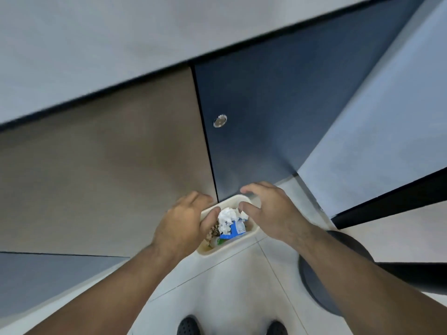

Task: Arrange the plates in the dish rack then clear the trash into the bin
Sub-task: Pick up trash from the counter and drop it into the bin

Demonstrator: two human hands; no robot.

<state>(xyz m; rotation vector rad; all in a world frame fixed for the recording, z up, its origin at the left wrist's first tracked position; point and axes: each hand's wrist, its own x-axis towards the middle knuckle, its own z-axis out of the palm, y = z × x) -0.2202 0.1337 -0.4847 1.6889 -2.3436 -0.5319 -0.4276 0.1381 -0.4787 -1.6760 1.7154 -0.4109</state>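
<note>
Grey countertop [96,44]: runs across the upper view, blurred.
Cabinet fronts below it: one brown panel [96,165], and to its right one dark blue door [278,105].
Pale tiled floor [229,286].
Black round stool base [312,281]: on the floor to the person's right, partly behind the forearm.
Right hand [271,209]: over the far right rim of the bin, fingers spread and loosely curved, holding nothing.
Left hand [183,221]: at the bin's left rim, fingers curled downward, thumb reaching over the opening. Whether it grips the rim cannot be told.
Small cream bin [225,250]: on the floor against the cabinet base, between the two hands.
Contents: crumpled white tissue [227,216] on top, a blue-labelled packet [234,229] beneath, brown scraps [214,232] at left.
Two black shoe tips [188,326]: bottom edge.
Round metal knob [219,120]: on the blue door.
</note>
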